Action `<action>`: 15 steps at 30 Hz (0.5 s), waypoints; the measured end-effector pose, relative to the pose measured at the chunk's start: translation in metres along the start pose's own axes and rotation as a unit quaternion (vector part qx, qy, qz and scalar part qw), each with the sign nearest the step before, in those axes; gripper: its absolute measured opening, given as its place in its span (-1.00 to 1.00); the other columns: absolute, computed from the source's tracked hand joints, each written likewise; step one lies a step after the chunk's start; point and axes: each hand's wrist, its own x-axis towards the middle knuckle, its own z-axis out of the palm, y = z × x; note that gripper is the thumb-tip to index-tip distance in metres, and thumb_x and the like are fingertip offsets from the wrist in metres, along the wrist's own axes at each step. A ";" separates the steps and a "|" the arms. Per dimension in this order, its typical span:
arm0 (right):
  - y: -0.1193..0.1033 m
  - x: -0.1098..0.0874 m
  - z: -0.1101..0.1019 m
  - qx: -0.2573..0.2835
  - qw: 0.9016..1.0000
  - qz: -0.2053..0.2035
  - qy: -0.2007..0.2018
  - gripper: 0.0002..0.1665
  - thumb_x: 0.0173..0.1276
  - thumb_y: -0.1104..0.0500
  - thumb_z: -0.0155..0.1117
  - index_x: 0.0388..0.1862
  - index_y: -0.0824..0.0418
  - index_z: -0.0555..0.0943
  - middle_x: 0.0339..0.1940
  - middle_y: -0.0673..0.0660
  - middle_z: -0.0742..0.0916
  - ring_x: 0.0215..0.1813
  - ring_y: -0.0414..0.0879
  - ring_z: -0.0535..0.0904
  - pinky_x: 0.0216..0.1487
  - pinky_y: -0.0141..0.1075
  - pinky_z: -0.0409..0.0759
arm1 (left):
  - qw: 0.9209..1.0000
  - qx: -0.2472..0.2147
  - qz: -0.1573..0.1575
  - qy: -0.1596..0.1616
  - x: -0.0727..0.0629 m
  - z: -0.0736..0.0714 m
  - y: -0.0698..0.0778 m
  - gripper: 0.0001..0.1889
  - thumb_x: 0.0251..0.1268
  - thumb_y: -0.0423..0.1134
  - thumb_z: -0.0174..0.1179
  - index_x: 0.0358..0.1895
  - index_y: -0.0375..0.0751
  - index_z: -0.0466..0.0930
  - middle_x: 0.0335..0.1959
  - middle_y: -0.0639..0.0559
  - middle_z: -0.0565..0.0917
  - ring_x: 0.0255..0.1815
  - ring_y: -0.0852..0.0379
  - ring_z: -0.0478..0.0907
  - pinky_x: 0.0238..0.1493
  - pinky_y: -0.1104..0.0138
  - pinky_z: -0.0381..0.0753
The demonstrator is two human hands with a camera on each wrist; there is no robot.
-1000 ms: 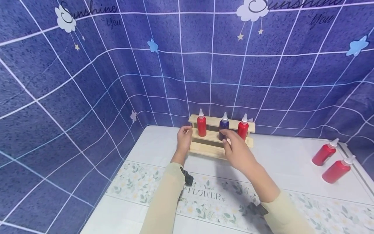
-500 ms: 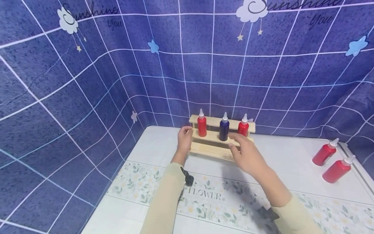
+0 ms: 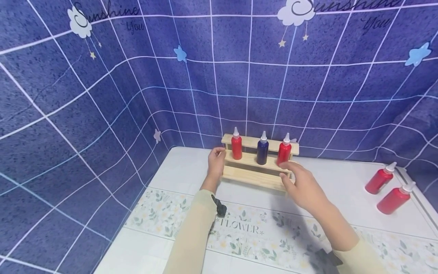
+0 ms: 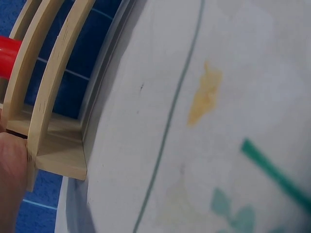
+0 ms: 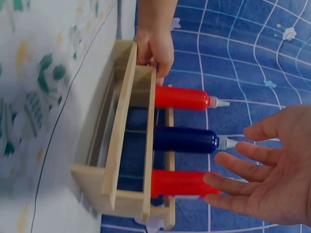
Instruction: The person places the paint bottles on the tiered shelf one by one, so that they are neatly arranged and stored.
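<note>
At the left, the left hand (image 3: 216, 163) grips the end of the rack (image 3: 256, 178), which stands near the back edge of the tabletop (image 3: 191, 173). This hold should be firm but without push, so that the rack does not slide or shake.

On the middle board stand, from left, a red bottle (image 3: 236, 148), the blue bottle (image 3: 262, 153) and the right-hand bottle (image 3: 284, 153), also red. The right hand (image 3: 304, 186) is just beside this last one, with fingers spread wide and holding nothing; whether a fingertip touches, I cannot tell. It is better, I think, to handle each bottle low on its body, gently, as a tall one may tip easily.

The rack's long axis runs from left to right, roughly along the back edge. The three bottles have their long axes upright, with nozzles pointing up. At the far right, two more red bottles (image 3: 393, 200) are on the tabletop, nozzles away from the rack; if they really lean, I cannot tell.
</note>
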 end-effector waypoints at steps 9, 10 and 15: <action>0.016 -0.016 -0.018 -0.022 0.999 0.009 0.039 -0.62 0.58 0.19 0.19 0.28 0.30 0.60 0.26 0.38 0.73 0.38 0.39 0.58 0.42 0.31 0.47 | 1.000 0.001 0.002 -0.002 0.002 -0.001 0.001 -0.81 0.44 -0.37 0.16 0.01 -0.34 0.63 0.30 -0.27 0.66 0.54 -0.17 0.46 0.62 0.00 0.40; 0.018 -0.017 -0.019 -0.022 0.999 0.010 0.045 -0.62 0.58 0.19 0.19 0.28 0.30 0.60 0.23 0.37 0.75 0.36 0.38 0.60 0.40 0.31 0.49 | 1.000 0.001 0.003 -0.002 0.002 -0.001 0.001 -0.81 0.44 -0.37 0.16 0.01 -0.34 0.63 0.30 -0.28 0.66 0.54 -0.18 0.46 0.63 -0.01 0.40; 0.030 -0.025 -0.025 -0.009 0.999 0.028 0.041 -0.61 0.60 0.14 0.20 0.29 0.27 0.59 -0.18 0.24 0.84 -0.10 0.15 0.79 0.02 0.08 0.73 | 1.000 0.000 -0.001 -0.006 0.000 -0.001 -0.001 -0.81 0.46 -0.35 0.16 0.02 -0.34 0.63 0.32 -0.29 0.64 0.56 -0.19 0.43 0.65 -0.04 0.34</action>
